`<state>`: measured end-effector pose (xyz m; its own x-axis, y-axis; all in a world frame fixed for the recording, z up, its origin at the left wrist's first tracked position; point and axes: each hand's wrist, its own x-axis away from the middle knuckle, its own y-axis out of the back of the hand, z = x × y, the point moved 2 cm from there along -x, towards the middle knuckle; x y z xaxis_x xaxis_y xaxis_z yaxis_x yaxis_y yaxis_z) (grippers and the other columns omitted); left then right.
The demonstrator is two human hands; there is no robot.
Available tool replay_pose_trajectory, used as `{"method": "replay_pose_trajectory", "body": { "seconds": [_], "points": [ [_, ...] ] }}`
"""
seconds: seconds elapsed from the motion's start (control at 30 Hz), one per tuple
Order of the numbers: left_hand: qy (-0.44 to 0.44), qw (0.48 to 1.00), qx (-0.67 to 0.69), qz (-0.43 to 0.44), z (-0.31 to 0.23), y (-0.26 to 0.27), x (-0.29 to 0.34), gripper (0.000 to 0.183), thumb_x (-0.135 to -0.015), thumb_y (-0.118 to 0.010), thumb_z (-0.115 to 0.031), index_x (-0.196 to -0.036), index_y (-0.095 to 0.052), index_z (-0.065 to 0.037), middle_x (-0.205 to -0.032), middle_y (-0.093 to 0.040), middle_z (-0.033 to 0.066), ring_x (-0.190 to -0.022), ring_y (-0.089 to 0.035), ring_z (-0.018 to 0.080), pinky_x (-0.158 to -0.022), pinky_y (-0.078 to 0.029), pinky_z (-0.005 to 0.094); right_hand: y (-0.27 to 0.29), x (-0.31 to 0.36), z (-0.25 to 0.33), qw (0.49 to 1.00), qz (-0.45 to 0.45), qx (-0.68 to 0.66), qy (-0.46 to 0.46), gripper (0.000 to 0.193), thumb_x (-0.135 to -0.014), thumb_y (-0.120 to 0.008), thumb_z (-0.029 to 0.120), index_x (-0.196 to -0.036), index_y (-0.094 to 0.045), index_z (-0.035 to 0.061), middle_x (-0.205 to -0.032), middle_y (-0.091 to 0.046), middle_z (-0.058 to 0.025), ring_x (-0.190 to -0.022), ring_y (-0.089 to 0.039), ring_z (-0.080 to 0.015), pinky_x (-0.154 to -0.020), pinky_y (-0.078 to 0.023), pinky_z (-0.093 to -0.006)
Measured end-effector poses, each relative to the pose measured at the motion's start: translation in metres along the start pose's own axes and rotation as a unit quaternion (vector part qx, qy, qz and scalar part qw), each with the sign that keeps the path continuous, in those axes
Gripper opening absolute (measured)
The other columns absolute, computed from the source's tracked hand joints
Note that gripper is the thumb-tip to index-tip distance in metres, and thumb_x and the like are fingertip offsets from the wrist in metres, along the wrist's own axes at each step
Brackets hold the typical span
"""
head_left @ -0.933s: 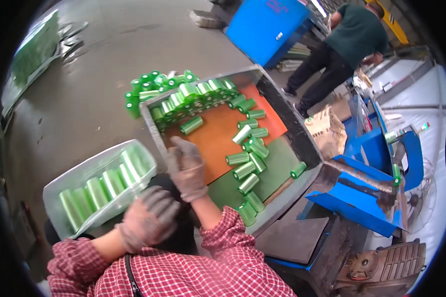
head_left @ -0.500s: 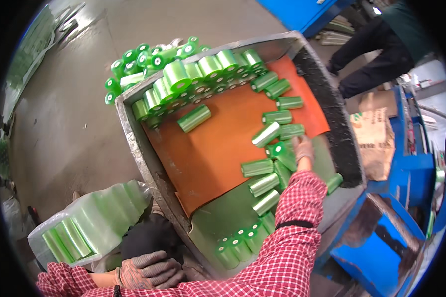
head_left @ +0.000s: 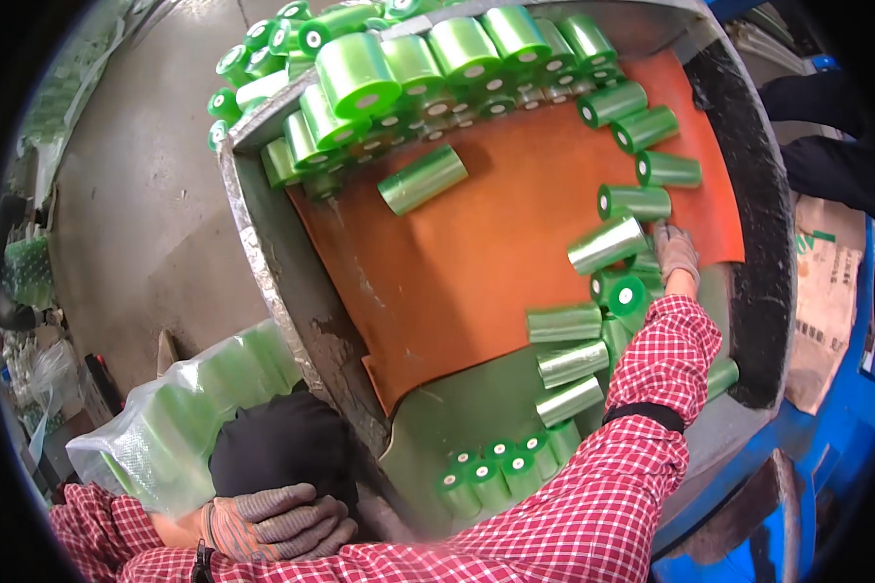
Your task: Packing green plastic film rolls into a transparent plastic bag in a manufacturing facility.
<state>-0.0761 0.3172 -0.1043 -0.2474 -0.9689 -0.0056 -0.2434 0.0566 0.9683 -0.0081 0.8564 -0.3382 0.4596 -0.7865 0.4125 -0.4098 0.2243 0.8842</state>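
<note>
A metal bin point(head_left: 262, 243) lined with an orange mat point(head_left: 476, 253) holds several green film rolls, heaped at its far end point(head_left: 399, 68) and scattered along its right side. My right hand point(head_left: 676, 251), gloved and in a red checked sleeve, reaches across the bin and grips the end of a shiny green roll point(head_left: 608, 243) that lies tilted above the others. More rolls point(head_left: 566, 361) lie just under my forearm. My left hand point(head_left: 272, 525), also gloved, rests at the bottom with fingers curled over a black rounded thing point(head_left: 282, 452).
A clear plastic bag of green rolls point(head_left: 194, 408) sits left of the bin on the grey concrete floor point(head_left: 136, 194). Another person in dark clothes point(head_left: 831, 136) stands at the right, near a cardboard box point(head_left: 826, 291) and a blue machine frame point(head_left: 826, 457).
My head has moved closer over the bin. My right hand has stretched from the near edge to the rolls on the right side and taken one. My left hand stays low on the black thing.
</note>
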Motion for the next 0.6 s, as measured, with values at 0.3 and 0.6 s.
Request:
{"method": "replay_pose_trajectory", "body": {
  "seconds": [0.3, 0.6],
  "points": [
    [-0.025, 0.998, 0.043, -0.050, -0.006, -0.006, 0.016, 0.034, -0.076, -0.047, -0.016, -0.107, -0.059, -0.009, -0.103, -0.059, 0.0060, -0.099, -0.057, 0.0167, -0.092, -0.045, 0.0329, -0.043, 0.105, -0.024, 0.949, 0.045, -0.313, 0.007, 0.053, -0.082, -0.055, 0.043, -0.110, -0.054, -0.0019, -0.100, -0.060, -0.0204, -0.082, -0.059, -0.0299, -0.059, -0.050, -0.0386],
    [-0.065, 0.995, 0.031, -0.072, -0.016, -0.013, 0.029, 0.046, -0.071, -0.041, -0.026, -0.109, -0.058, -0.005, -0.106, -0.058, 0.0090, -0.103, -0.053, 0.0188, -0.095, -0.042, 0.0350, -0.070, 0.185, 0.050, 0.938, -0.248, -0.241, -0.036, 0.061, -0.077, -0.060, 0.046, -0.115, -0.047, 0.0002, -0.109, -0.053, -0.0245, -0.098, -0.049, -0.0387, -0.085, -0.039, -0.0440]
  ]
}}
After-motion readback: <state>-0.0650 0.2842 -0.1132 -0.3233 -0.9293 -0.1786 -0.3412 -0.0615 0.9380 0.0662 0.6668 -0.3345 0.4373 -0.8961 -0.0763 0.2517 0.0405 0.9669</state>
